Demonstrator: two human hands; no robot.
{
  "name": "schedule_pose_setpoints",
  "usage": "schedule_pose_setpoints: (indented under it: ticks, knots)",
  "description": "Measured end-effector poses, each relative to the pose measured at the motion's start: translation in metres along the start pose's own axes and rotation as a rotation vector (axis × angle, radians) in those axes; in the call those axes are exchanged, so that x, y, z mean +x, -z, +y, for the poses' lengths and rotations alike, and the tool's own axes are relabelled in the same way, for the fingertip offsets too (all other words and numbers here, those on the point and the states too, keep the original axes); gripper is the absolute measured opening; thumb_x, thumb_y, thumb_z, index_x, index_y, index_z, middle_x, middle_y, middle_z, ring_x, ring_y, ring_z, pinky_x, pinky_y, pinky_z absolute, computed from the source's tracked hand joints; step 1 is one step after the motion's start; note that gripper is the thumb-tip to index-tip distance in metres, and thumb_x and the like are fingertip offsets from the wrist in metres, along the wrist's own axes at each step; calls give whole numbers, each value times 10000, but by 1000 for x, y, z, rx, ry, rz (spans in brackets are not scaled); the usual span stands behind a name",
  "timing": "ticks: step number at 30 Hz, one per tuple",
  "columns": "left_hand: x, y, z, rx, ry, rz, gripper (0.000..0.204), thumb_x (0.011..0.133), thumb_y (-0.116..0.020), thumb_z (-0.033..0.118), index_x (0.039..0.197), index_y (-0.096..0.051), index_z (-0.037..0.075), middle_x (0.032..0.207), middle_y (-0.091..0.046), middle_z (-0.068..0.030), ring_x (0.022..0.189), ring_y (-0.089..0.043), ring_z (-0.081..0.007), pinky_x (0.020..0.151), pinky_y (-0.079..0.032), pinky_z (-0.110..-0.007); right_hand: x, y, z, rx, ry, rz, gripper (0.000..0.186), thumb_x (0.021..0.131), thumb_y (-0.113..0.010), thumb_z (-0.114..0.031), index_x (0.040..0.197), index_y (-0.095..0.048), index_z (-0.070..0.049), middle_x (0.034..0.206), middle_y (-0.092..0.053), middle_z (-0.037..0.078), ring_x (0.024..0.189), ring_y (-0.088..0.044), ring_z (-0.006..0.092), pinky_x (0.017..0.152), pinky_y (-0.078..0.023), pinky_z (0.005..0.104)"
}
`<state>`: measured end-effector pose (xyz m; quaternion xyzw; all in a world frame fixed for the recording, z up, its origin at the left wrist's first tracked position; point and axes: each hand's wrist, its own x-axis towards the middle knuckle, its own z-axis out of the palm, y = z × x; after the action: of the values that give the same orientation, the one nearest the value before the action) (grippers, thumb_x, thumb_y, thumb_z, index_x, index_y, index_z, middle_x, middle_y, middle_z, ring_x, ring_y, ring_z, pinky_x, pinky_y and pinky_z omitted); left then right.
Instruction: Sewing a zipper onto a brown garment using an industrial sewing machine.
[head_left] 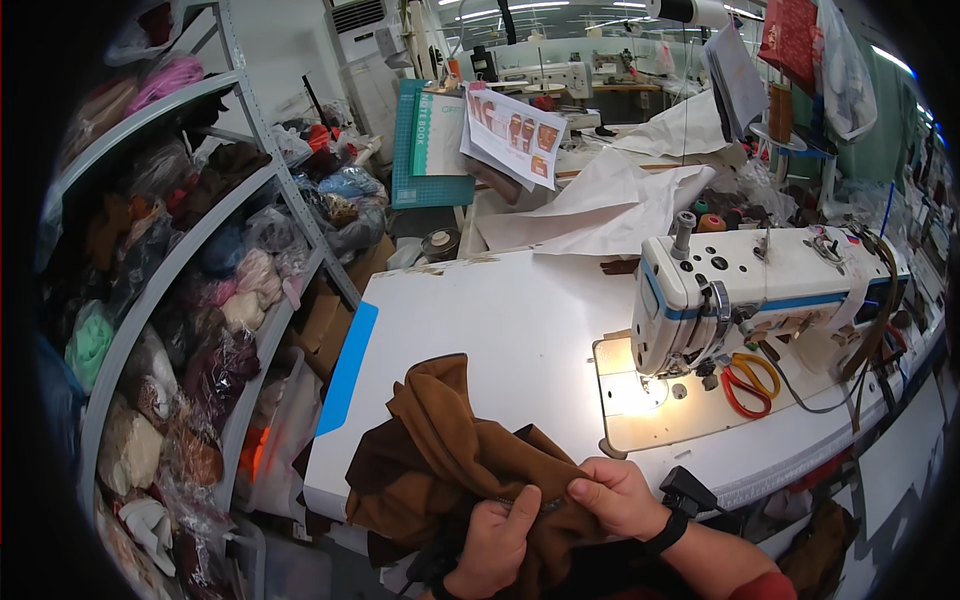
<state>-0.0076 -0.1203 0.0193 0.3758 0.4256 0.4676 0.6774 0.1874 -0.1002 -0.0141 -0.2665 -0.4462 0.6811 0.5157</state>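
Brown fabric point(430, 440), with darker folds, is bunched on the front left of the white sewing table point(500, 310) and hangs over its front edge. My left hand point(505, 530) grips it at lower centre, thumb on top. My right hand point(610, 500) pinches the same fabric just to the right, along what looks like a seam or zipper between the two hands. To the right stands a white-and-blue sewing machine point(680, 285), its lamp lighting the metal bed point(640, 420). Scissors with red and yellow handles point(750, 385) lie beside the needle area.
Metal shelving point(150, 290) packed with bagged fabrics runs along the left. Behind the table are white sheets point(590, 210), a green cutting mat point(410, 180), papers and several thread spools point(710, 225). Hanging bags point(840, 75) are at upper right. A black box-shaped part point(685, 485) sits below the table's front edge.
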Motion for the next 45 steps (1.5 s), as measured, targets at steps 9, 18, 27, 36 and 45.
schedule_pose_setpoints:
  ticks: [9,18,27,36,45]
  knots:
    - [0,11,16,237,67,-223,266,951,-714,22,1206,-686,-49,1096,-735,-52,991,-676,-110,886,-531,-252,2,13,-9,-111,8,-33,221,1046,-656,-231,1054,-697,-14,912,-664,-42,837,-561,27,735,-480,214]
    - [4,-7,20,-97,32,-135,287,1059,-580,161,1164,-689,-83,1171,-725,-112,1053,-687,-170,957,-536,-305,3,9,-7,-212,53,-3,214,1033,-676,-225,1000,-709,-16,848,-652,-54,772,-537,20,676,-459,210]
    - [13,-12,-8,-210,-136,87,190,1030,-603,76,1075,-703,-80,1065,-728,-94,974,-686,-146,874,-544,-278,8,2,-7,-152,50,142,187,1019,-687,-189,953,-695,-13,862,-678,-31,786,-566,33,705,-481,222]
    - [5,-9,3,-160,-50,-22,272,1097,-523,171,1112,-712,-23,1124,-739,-91,981,-697,-173,882,-552,-312,8,7,-8,-156,57,123,216,1018,-696,-220,963,-709,-12,851,-678,-34,780,-568,31,693,-480,218]
    - [-18,0,10,464,-299,-111,280,974,-698,38,1239,-670,-44,1141,-725,-74,1004,-668,-123,865,-543,-286,16,17,-15,-175,63,150,226,1019,-697,-229,947,-712,-14,823,-655,-49,755,-545,24,668,-468,210]
